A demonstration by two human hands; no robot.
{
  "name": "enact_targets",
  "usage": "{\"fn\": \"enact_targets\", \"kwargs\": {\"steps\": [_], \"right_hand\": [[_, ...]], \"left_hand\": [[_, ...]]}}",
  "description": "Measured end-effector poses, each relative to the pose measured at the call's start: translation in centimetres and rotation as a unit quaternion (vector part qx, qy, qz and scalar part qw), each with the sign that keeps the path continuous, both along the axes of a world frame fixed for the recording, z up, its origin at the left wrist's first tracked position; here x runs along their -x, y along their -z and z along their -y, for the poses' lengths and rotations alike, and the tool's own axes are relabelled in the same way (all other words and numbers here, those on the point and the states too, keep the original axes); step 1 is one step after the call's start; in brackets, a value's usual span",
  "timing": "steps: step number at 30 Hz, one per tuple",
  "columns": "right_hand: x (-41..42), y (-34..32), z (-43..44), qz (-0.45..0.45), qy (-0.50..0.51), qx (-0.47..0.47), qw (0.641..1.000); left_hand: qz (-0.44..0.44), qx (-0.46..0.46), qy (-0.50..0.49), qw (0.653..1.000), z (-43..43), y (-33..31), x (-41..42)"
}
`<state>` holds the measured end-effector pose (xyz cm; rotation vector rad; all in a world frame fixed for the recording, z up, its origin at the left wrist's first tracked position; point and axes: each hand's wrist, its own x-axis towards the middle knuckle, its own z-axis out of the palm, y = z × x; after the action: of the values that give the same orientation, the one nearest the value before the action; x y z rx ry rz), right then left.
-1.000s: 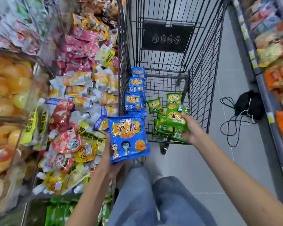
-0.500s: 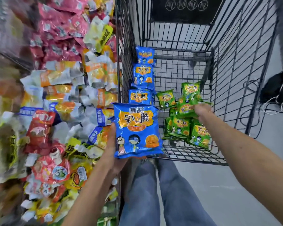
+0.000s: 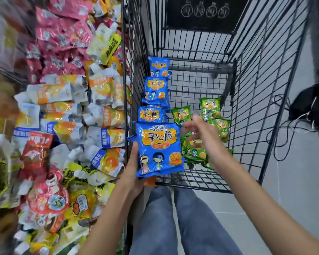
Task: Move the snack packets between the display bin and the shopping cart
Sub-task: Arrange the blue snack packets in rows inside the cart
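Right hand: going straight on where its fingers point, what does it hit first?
Likely the right edge of the blue packet gripped by the left hand: the right hand points its blurred fingers left at it. Depth is unclear; passing lower, it would meet the green packet lying in the cart.

grey floor (image 3: 293, 199) | black bundle (image 3: 309, 105), cables (image 3: 282, 137) on it | blue jeans (image 3: 201, 227)

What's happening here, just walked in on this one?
A person stands by a display bin of mixed snacks and a wire shopping cart. The left hand grips a large blue packet at the cart's near left corner. The right hand hovers open, blurred, over the green packets on the cart floor; more blue packets line its left side.
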<state>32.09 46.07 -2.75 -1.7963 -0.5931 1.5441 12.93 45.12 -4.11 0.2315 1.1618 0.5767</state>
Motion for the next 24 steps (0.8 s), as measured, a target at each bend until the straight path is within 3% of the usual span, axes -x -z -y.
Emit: {"fn": "enact_targets", "kwargs": {"steps": [3, 6, 13, 18, 21, 24], "right_hand": [[2.5, -3.7, 2.1, -0.023, -0.052, -0.045, 0.997], [2.1, -4.3, 1.3, -0.017, -0.018, -0.045, 0.999], [-3.7, -3.3, -3.0, -0.134, 0.033, -0.031, 0.990], [-8.3, 0.1, -9.5, -0.222, 0.230, -0.045, 0.946], [-10.5, 4.4, -13.5, -0.164, 0.262, -0.040, 0.950], [-10.0, 10.8, -16.0, -0.099, 0.181, 0.044, 0.977]], "left_hand": [[-0.017, -0.064, 0.025, 0.997, -0.9, -1.6, -1.9], [-0.035, -0.048, 0.003, 0.998, -1.9, -1.5, -3.4], [-0.035, 0.003, 0.033, 0.999, -6.3, -1.8, -6.7], [-0.040, -0.027, 0.026, 0.998, -11.3, 0.1, -7.6], [-0.013, -0.061, 0.031, 0.998, -14.3, 1.4, -7.4], [0.035, -0.110, 0.031, 0.993, -16.5, 2.6, -6.8]]}}
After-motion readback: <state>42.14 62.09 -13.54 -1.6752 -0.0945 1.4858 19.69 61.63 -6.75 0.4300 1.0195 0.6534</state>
